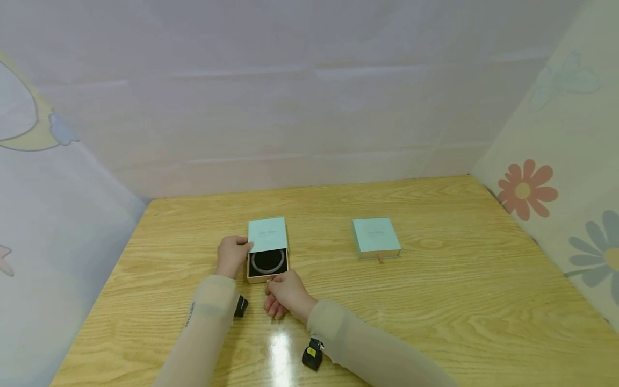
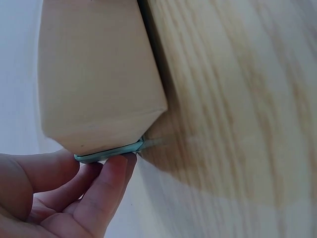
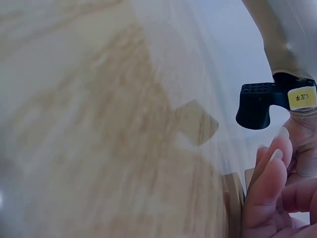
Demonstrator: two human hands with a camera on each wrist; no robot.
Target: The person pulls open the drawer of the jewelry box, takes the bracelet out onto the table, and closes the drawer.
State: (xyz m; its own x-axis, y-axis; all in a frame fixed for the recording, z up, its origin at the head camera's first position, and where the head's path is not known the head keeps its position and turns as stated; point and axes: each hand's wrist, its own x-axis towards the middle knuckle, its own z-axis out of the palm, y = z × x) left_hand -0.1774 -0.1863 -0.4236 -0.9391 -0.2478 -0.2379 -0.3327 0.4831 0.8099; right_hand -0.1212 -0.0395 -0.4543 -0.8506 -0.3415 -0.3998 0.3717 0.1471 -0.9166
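A mint-green drawer-style gift box (image 1: 267, 233) lies on the left part of the table, its beige drawer (image 1: 261, 279) pulled partway out toward the person. Inside the drawer, a ring-shaped bangle (image 1: 284, 263) rests on black lining. My left hand (image 1: 232, 253) grips the mint sleeve by its left side; in the left wrist view, thumb and fingers hold the sleeve's edge (image 2: 110, 152). At the drawer's front, my right hand (image 1: 289, 293) pinches with thumb and forefinger, its other fingers curled below. The exact pinched spot is hidden by the fingers.
A second mint gift box (image 1: 376, 235), closed, with a small orange ribbon tab (image 1: 380, 259), lies to the right on the wooden table (image 1: 459, 279). Each wrist carries a black camera, such as the right one (image 1: 312, 357). Printed cloth walls (image 1: 309, 107) surround the table.
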